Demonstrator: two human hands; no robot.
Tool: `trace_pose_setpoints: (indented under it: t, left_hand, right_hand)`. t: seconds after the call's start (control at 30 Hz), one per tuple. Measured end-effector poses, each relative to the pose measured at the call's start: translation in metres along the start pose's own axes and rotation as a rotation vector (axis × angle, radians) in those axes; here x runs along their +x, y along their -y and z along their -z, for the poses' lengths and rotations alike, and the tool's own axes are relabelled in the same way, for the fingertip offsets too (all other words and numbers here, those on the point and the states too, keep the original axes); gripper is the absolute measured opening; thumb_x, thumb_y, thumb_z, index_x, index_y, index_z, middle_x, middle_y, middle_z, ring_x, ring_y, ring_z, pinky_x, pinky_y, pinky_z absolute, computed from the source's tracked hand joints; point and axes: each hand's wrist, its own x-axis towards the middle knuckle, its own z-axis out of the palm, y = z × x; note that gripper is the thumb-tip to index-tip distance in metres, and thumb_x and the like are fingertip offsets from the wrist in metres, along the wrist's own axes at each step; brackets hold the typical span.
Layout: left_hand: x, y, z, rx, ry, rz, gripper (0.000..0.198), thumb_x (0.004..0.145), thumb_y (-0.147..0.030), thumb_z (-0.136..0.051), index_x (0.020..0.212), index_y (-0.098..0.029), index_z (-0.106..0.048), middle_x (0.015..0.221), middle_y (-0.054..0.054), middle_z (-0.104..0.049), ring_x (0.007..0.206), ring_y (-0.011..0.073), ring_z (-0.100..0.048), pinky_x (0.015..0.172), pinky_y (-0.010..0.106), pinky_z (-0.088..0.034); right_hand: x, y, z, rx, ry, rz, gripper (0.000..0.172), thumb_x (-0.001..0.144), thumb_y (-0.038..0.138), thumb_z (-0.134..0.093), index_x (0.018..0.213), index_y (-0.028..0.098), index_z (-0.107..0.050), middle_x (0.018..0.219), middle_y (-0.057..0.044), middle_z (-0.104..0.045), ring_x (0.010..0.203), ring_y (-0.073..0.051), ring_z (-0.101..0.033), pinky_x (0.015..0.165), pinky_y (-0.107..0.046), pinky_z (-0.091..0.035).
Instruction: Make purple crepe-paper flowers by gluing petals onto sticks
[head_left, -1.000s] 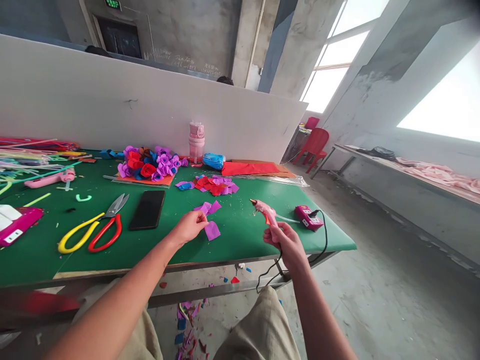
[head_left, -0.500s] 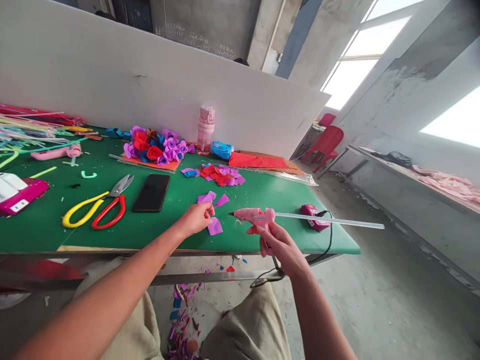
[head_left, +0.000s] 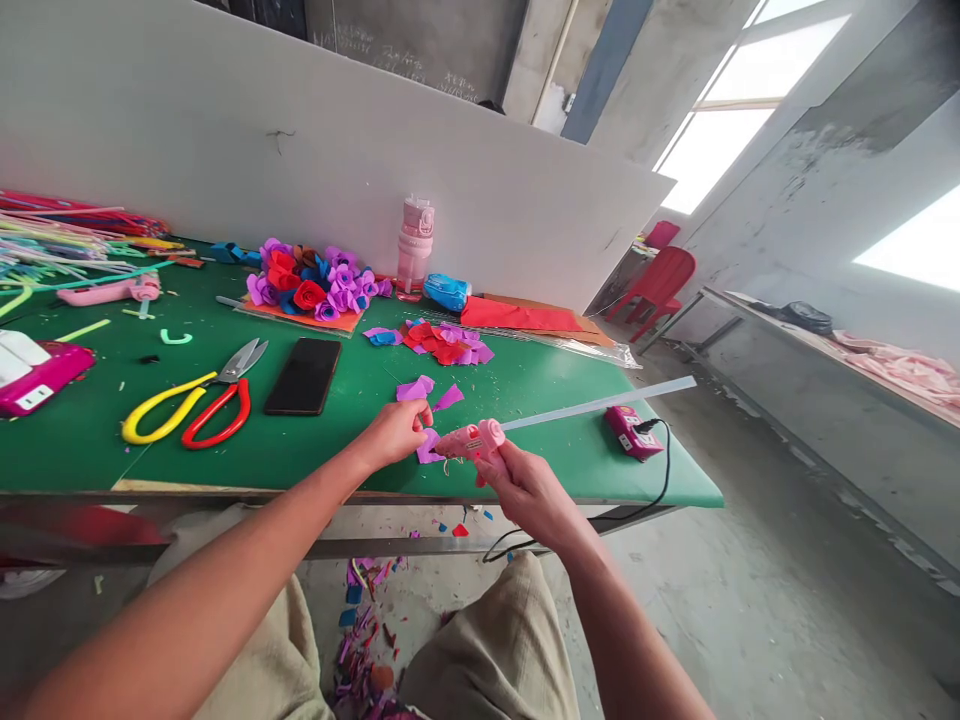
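Observation:
My left hand is closed in a pinch over the green table, with a purple paper petal at its fingertips. My right hand is wrapped round the handle of a pink glue gun. The gun's tip points left and meets the edge of that petal; whether it presses on it I cannot tell. A long translucent glue stick juts out of the gun's back. Just beyond my left hand lie loose purple petals, and farther back is a pile of red, purple and blue petals.
Left of my hands lie a phone and red-and-yellow-handled scissors. Paper flowers and a pink bottle stand along the white board. A black cord runs from the magenta power strip near the table's right end.
My right hand has brought the glue gun left, its tip now at the purple petal, and the glue stick slants up to the right. My left hand keeps its pinch almost in place.

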Motion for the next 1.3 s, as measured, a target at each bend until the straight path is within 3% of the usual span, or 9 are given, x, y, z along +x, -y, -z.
trace_pose_setpoints:
  t: [0.33, 0.63, 1.3]
  left_hand:
    - [0.001, 0.0033, -0.0014, -0.002, -0.001, -0.007, 0.019, 0.062, -0.007, -0.049, 0.074, -0.019, -0.056, 0.056, -0.004, -0.053, 0.056, 0.0127, -0.051, 0.053, 0.023, -0.034]
    - [0.0, 0.0022, -0.0013, 0.003, -0.004, -0.012, 0.016, 0.064, -0.01, -0.051, 0.075, -0.019, -0.056, 0.057, -0.004, -0.054, 0.057, 0.0133, -0.052, 0.053, 0.023, -0.034]
    - [-0.0009, 0.0002, -0.0006, -0.005, -0.005, -0.01, 0.02, 0.062, -0.008, -0.05, 0.076, -0.019, -0.058, 0.055, -0.005, -0.053, 0.055, 0.013, -0.051, 0.053, 0.023, -0.034]
  right_hand:
    - [0.003, 0.0054, -0.0042, -0.125, 0.009, 0.043, 0.028, 0.09, 0.04, -0.037, 0.08, 0.019, -0.052, 0.064, 0.002, -0.053, 0.056, -0.012, -0.042, 0.053, -0.022, -0.031]
    - [0.0037, 0.0058, -0.0063, -0.178, 0.009, 0.065, 0.025, 0.091, 0.037, -0.037, 0.09, 0.019, -0.054, 0.063, 0.003, -0.051, 0.053, -0.012, -0.039, 0.051, -0.023, -0.025]
    - [0.0047, 0.0051, -0.0005, -0.245, -0.012, 0.011, 0.023, 0.09, 0.038, -0.039, 0.079, 0.02, -0.048, 0.063, 0.002, -0.051, 0.053, -0.011, -0.037, 0.05, -0.023, -0.024]
